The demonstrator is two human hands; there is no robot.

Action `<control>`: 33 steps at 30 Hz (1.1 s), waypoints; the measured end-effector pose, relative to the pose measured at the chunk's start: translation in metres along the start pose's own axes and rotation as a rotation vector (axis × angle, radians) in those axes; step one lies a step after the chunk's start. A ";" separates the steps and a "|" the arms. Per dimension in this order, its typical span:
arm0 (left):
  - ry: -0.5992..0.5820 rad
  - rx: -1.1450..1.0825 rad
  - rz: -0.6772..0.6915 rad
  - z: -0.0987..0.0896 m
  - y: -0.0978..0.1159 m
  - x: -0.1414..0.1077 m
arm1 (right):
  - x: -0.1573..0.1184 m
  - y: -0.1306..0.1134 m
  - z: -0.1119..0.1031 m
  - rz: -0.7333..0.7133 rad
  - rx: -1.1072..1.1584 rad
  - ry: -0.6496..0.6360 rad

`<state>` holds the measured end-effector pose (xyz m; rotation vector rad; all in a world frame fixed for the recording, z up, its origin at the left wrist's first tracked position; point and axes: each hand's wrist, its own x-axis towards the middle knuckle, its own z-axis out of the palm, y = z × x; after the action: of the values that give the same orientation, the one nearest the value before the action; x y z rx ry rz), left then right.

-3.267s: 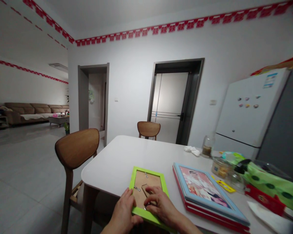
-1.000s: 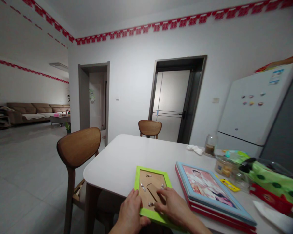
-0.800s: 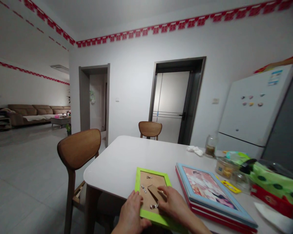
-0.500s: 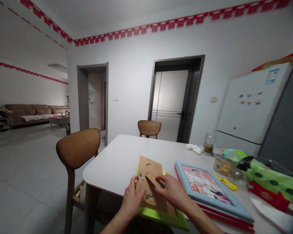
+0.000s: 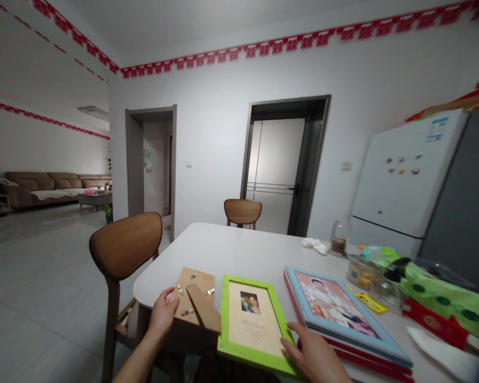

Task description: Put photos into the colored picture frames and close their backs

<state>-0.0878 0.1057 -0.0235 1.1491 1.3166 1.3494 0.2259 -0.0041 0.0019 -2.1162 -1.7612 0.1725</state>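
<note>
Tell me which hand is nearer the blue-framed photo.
Right hand: just below the lower left corner of the blue-framed photo. Left hand: farther away, beyond the green picture frame, holding the cardboard backing.

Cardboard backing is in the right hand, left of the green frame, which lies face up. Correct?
Wrong hand: the head view shows the cardboard backing in the left hand, not the right hand. The rest stands: it is left of the green frame, which lies face up.

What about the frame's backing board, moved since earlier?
Yes, leftward: the backing board now off the green frame, nearer the wooden chair, in the left hand.
</note>
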 end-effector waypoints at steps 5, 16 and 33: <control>0.022 0.448 0.091 -0.014 0.005 0.007 | 0.006 -0.001 0.012 0.057 0.013 0.013; -0.386 0.519 0.527 0.079 0.038 -0.087 | -0.009 -0.019 -0.003 0.357 1.512 -0.268; -0.209 0.571 0.978 0.105 0.075 -0.104 | -0.010 -0.021 -0.008 0.194 1.304 -0.169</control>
<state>0.0328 0.0179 0.0483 2.4679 1.0173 1.4479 0.2067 -0.0125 0.0155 -1.2522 -0.9541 1.1924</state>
